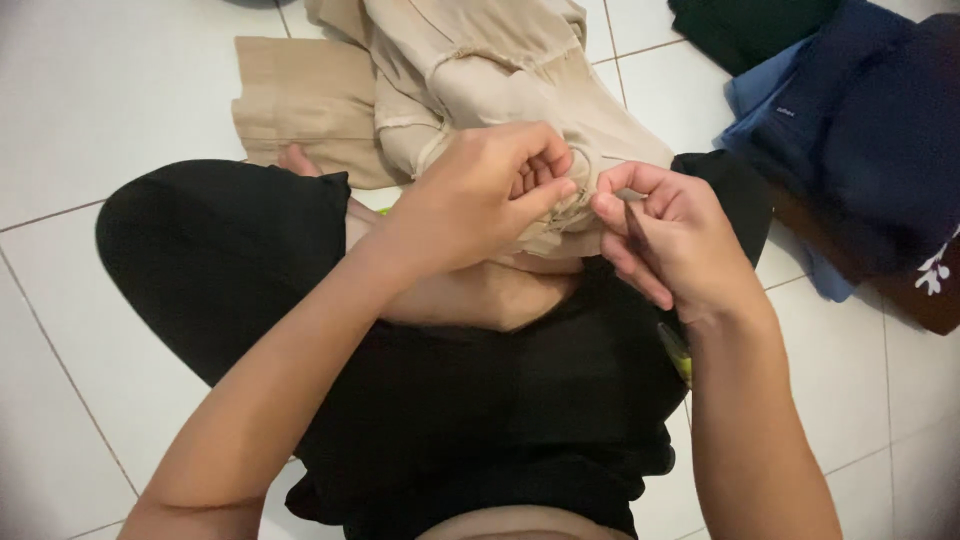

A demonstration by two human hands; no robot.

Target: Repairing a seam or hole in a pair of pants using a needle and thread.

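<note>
left hand (490, 195) pinches the beige cotton garment (500, 90) taut on the lap; at its 3 o'clock, right hand (665, 240) grips a thin dark tool (634, 225), fingers closed, steadying the seam

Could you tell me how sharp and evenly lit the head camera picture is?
Head view: soft, even light, no glare on the white floor tiles; the left hand and right hand on the beige garment are reasonably sharp; corners darken in a vignette; the dark blue clothes pile loses detail in shadow.
</note>
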